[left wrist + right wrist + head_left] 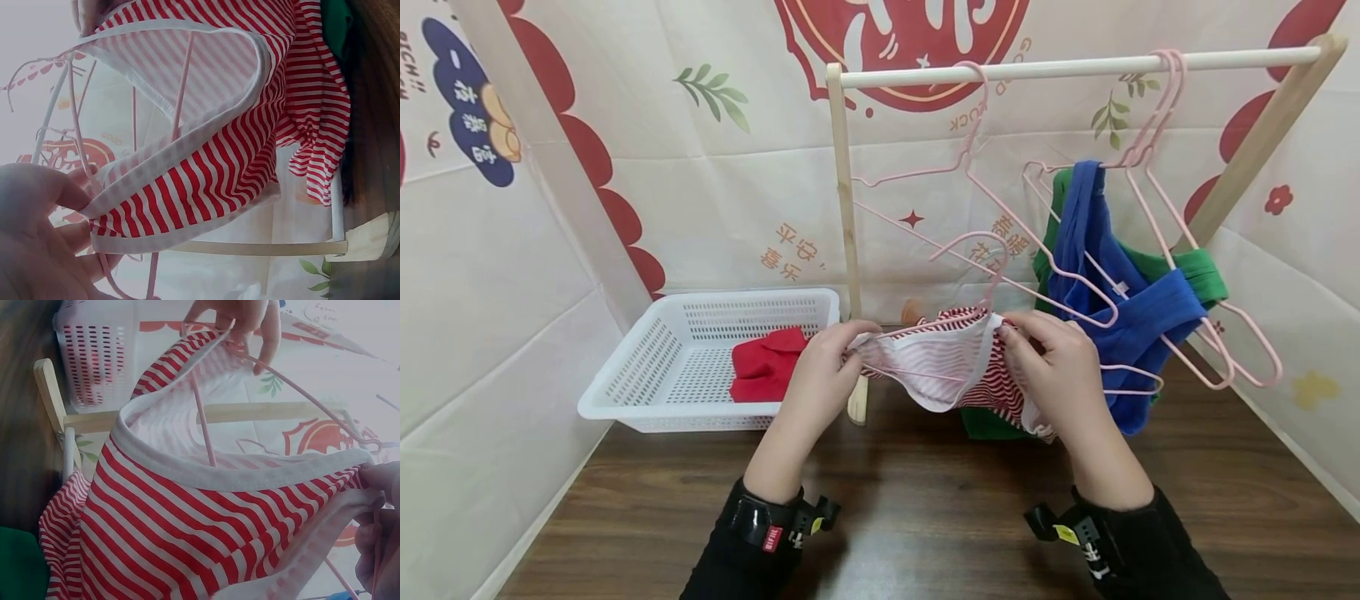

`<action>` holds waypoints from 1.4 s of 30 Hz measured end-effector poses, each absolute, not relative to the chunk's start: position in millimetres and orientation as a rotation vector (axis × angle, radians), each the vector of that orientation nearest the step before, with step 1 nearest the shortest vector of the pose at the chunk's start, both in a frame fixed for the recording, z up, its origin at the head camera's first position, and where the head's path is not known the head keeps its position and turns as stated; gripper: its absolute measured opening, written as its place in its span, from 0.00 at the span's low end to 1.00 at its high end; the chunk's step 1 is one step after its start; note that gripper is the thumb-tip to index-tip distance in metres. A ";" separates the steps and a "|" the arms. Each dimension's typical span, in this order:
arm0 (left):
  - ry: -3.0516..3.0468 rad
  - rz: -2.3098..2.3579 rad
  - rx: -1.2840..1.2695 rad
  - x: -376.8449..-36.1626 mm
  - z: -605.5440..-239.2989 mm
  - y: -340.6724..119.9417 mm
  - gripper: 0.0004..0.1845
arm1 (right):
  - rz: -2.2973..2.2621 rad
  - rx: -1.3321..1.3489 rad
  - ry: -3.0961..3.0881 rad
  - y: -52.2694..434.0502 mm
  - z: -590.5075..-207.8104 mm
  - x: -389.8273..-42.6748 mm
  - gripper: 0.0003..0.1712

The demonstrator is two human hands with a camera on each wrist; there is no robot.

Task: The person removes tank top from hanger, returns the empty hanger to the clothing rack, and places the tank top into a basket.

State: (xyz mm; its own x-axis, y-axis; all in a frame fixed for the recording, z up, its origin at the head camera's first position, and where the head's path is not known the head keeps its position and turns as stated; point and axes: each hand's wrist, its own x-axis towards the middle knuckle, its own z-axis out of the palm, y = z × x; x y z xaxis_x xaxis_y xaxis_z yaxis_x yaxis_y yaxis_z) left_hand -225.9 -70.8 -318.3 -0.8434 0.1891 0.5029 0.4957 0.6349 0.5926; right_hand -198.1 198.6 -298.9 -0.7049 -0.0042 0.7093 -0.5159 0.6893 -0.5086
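I am pinching the striped top at both shoulders, left hand and right hand, stretching it over the pink hanger above the table; next, I judge, hooking it onto the rail needs one hand freed
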 end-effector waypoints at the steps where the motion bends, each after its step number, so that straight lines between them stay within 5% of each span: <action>1: -2.463 -1.082 -0.545 -225.7 -317.8 -71.3 0.18 | 0.941 0.391 -2.196 199.4 -298.0 -197.8 0.09; 27: -2.237 -1.556 -0.197 -238.1 -320.3 -85.0 0.14 | 0.983 0.209 -2.174 230.3 -285.6 -189.8 0.13; 42: -2.296 -1.593 -0.156 -247.8 -326.4 -78.0 0.23 | 1.087 0.171 -2.127 229.9 -283.3 -190.7 0.12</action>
